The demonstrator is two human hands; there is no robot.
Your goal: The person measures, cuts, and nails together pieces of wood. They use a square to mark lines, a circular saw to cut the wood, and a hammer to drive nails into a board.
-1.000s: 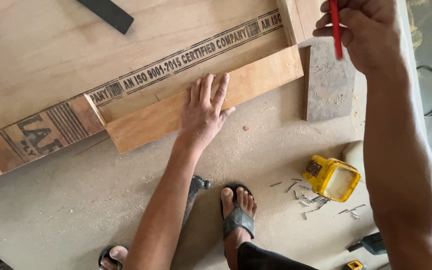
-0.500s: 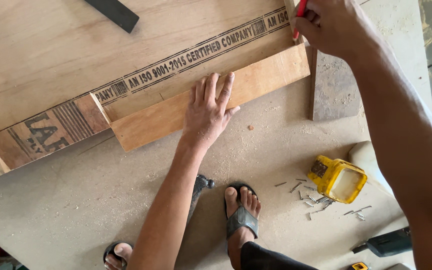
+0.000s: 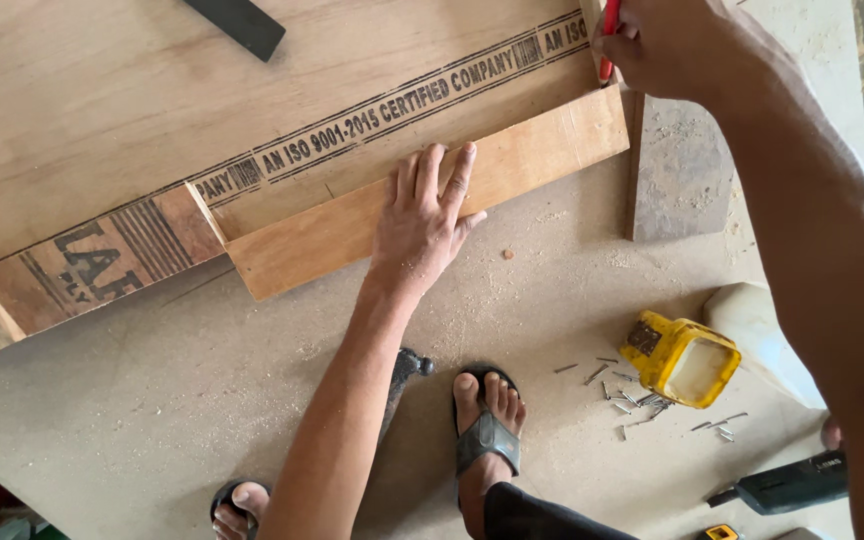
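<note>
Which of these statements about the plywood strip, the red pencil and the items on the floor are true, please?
1. The left hand lies flat on the light plywood strip. True.
2. The right hand holds a blue marker. False: it grips a red pencil.
3. The yellow plastic box sits on the large plywood sheet. False: it lies on the dusty floor.
4. Loose nails lie beside that box. True.

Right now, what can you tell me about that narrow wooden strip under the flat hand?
The wooden strip is a long, narrow, pale-brown board, plywood by its look, lying flat and slanted along the big plywood sheet. The left hand presses flat on its middle; the right hand holds a red pencil at its far right corner.
</note>
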